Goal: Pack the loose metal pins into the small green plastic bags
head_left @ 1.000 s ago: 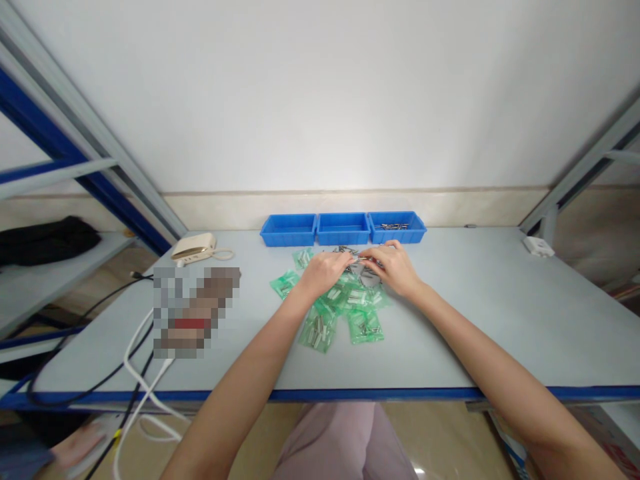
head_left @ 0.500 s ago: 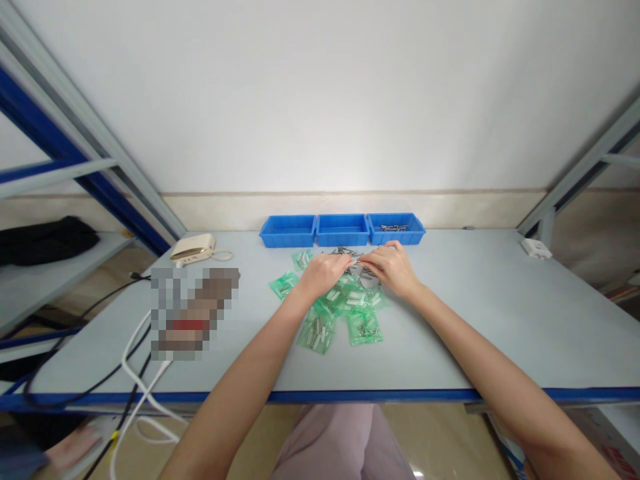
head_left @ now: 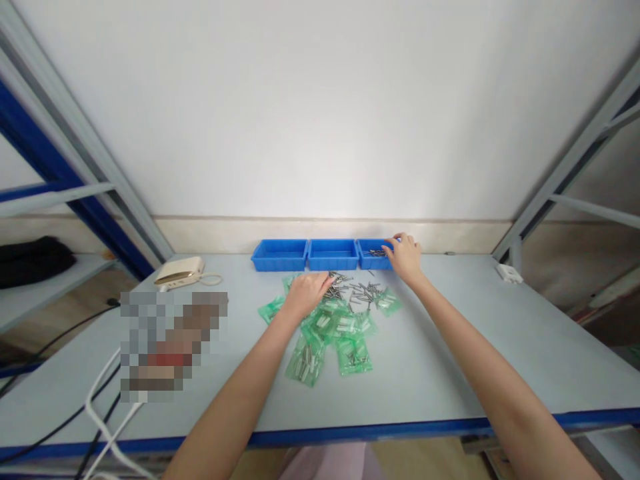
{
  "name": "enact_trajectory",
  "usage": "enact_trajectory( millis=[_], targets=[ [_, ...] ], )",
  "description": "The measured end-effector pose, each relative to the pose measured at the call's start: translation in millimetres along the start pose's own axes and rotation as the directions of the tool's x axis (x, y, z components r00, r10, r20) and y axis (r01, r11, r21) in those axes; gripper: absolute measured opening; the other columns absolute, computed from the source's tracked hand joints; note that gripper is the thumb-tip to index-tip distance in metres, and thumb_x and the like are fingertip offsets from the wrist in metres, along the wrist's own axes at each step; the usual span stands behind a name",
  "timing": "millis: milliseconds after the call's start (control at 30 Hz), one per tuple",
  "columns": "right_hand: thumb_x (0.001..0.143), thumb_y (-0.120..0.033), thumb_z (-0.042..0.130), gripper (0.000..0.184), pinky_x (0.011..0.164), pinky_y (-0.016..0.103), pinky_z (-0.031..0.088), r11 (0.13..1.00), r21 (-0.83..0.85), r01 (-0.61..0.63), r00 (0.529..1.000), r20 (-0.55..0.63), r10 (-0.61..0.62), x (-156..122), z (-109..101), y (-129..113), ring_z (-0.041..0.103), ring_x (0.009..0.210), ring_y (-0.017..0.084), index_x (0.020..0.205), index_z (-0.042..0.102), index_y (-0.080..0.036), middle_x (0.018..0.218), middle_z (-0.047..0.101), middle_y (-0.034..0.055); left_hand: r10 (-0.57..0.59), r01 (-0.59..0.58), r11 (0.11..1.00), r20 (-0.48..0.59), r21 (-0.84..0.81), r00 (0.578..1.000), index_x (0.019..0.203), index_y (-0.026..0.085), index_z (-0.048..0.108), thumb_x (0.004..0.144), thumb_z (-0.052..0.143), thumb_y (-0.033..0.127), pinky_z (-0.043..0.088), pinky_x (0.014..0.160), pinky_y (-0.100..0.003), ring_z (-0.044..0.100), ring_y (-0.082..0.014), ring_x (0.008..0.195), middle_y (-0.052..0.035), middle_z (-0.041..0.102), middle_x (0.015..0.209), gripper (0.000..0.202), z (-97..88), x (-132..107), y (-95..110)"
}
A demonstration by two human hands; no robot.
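My right hand [head_left: 406, 260] is at the right blue bin [head_left: 376, 263], its thumb and fingers apart over the rim, with nothing visible between them. Slim metal pins or screws [head_left: 378, 253] lie inside that bin. My left hand [head_left: 309, 295] rests at the left side of a loose pile of similar metal pieces [head_left: 338, 289], fingers closed together; whatever they hold is hidden. More loose metal pieces [head_left: 367, 293] are scattered to the right. In front lie several green plastic bags [head_left: 306, 361], with metal pieces and whitish parts showing through.
The middle blue bin [head_left: 333, 264] and left blue bin [head_left: 280, 265] stand in a row against the wall. A cream box-shaped device [head_left: 180, 271], a pixelated item [head_left: 175, 347] and white cables [head_left: 95, 413] are at left. A white adapter [head_left: 509, 273] sits far right.
My hands were together over the metal pieces. The right one has moved away, up and right to the right bin, its fingers parting; the left stays by the pile. The view has shifted.
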State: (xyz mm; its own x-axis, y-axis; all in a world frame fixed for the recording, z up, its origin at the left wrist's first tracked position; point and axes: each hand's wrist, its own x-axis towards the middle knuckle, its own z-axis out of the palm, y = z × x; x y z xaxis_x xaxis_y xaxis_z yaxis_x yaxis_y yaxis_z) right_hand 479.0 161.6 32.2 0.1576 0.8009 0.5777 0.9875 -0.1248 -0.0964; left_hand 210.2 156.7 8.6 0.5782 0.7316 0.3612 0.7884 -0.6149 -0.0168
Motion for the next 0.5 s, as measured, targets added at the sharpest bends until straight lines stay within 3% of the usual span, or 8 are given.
enact_trajectory(
  millis=[100, 167, 233, 333, 500],
  targets=[
    [0.091, -0.026, 0.045, 0.025, 0.076, 0.031, 0.033, 0.965, 0.085, 0.247, 0.966, 0.057, -0.252, -11, 4, -19, 0.049, 0.095, 0.021, 0.102, 0.067, -0.021, 0.107, 0.058, 0.0098, 0.033, -0.033, 0.999, -0.021, 0.017, 0.999, 0.087, 0.016, 0.060, 0.098, 0.025, 0.040, 0.042, 0.064, -0.024, 0.063, -0.0168, 0.073, -0.0069, 0.068, 0.080, 0.044, 1.8, 0, 0],
    [0.090, -0.023, 0.047, 0.023, 0.076, 0.029, 0.034, 0.883, 0.148, 0.445, 0.877, 0.127, -0.463, -19, 7, -36, 0.050, 0.094, 0.019, 0.101, 0.067, -0.022, 0.106, 0.058, 0.0081, 0.055, -0.053, 0.998, -0.056, 0.024, 0.997, 0.085, 0.016, 0.061, 0.097, 0.026, 0.040, 0.042, 0.062, -0.025, 0.063, -0.0174, 0.070, -0.0075, 0.068, 0.077, 0.044, 3.7, -1, 0],
    [0.090, -0.022, 0.048, 0.022, 0.076, 0.030, 0.034, 0.823, 0.164, 0.543, 0.809, 0.161, -0.566, -24, 10, -53, 0.050, 0.096, 0.019, 0.100, 0.066, -0.022, 0.107, 0.058, 0.0079, 0.075, -0.072, 0.997, -0.103, 0.032, 0.992, 0.083, 0.015, 0.061, 0.097, 0.028, 0.040, 0.042, 0.060, -0.025, 0.063, -0.0183, 0.068, -0.0078, 0.067, 0.073, 0.044, 5.7, -2, -1],
    [0.089, -0.022, 0.050, 0.019, 0.076, 0.031, 0.034, 0.817, 0.133, 0.561, 0.789, 0.214, -0.576, -28, 14, -69, 0.050, 0.097, 0.021, 0.097, 0.067, -0.019, 0.105, 0.060, 0.0094, 0.094, -0.090, 0.995, -0.151, 0.033, 0.984, 0.082, 0.015, 0.061, 0.097, 0.028, 0.038, 0.042, 0.059, -0.025, 0.064, -0.0183, 0.066, -0.0078, 0.067, 0.071, 0.043, 7.5, -3, -3],
    [0.085, -0.020, 0.055, 0.013, 0.076, 0.033, 0.033, 0.859, 0.083, 0.504, 0.816, 0.278, -0.506, -30, 16, -74, 0.052, 0.097, 0.023, 0.090, 0.067, -0.016, 0.095, 0.064, 0.0104, 0.098, -0.096, 0.995, -0.102, 0.028, 0.990, 0.082, 0.014, 0.061, 0.097, 0.029, 0.037, 0.044, 0.062, -0.026, 0.064, -0.0189, 0.068, -0.0089, 0.068, 0.074, 0.042, 7.2, -2, -2]
  ],
)
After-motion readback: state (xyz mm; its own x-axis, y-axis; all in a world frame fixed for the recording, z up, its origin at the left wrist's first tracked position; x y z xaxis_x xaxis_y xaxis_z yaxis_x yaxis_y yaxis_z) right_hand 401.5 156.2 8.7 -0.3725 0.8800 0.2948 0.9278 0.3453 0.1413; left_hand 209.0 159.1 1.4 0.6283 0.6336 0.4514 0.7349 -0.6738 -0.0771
